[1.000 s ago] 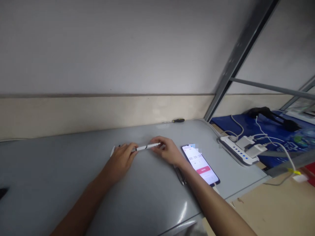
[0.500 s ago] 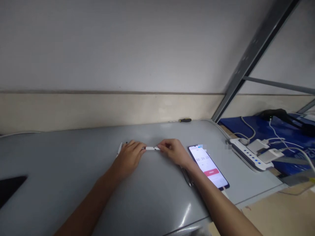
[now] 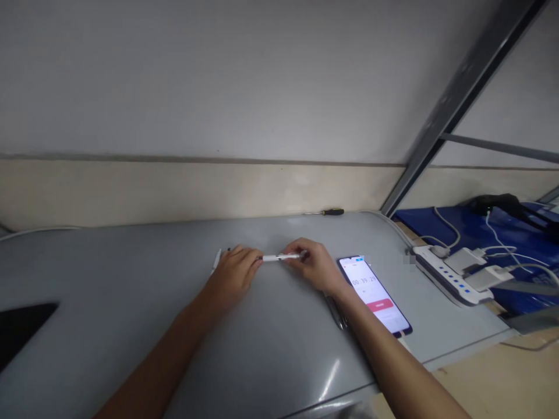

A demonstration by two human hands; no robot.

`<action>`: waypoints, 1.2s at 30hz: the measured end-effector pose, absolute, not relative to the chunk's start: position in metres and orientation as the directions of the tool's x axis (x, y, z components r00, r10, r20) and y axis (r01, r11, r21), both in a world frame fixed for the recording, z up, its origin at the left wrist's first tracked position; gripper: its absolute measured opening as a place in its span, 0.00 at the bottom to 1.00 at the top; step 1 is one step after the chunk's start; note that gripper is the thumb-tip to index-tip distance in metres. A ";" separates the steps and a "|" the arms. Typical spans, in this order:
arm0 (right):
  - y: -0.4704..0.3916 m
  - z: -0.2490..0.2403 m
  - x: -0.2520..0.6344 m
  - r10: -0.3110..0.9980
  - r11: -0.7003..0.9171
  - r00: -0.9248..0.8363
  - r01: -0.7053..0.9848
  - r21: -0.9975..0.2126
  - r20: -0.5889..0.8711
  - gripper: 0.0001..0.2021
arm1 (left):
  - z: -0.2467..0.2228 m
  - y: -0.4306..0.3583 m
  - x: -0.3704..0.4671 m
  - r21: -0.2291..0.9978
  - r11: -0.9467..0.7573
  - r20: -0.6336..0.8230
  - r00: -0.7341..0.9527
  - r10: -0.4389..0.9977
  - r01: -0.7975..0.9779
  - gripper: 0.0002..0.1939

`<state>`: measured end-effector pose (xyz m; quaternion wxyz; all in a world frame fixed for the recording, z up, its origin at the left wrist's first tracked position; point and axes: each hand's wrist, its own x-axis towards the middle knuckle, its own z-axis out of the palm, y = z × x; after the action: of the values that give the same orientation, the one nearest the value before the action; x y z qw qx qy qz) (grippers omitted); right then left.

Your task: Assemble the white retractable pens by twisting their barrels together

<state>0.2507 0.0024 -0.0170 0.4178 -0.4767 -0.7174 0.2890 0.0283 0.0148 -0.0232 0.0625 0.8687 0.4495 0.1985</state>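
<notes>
White pen (image 3: 271, 258), one: held crosswise between my hands, over the bench (image 3: 266, 349). Left hand (image 3: 236, 269): fingers curled on one end, probably bracing it. Right hand (image 3: 315, 266): fingers pinching the other, likely for finer control. Phone (image 3: 378, 299): face up beside my right forearm, screen readable. Screwdriver (image 3: 333, 212): near the wall (image 3: 244, 192), clear of my hands.
</notes>
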 end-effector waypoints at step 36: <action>0.008 -0.035 0.261 0.856 0.452 -0.216 0.755 -0.475 0.469 0.12 | -0.021 0.010 0.034 0.258 -0.519 0.338 0.427 0.839 0.815 0.16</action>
<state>0.2608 0.0084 -0.0350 0.3503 -0.5187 -0.7766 0.0720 0.0338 0.0099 -0.0209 0.0276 0.8444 0.4895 0.2161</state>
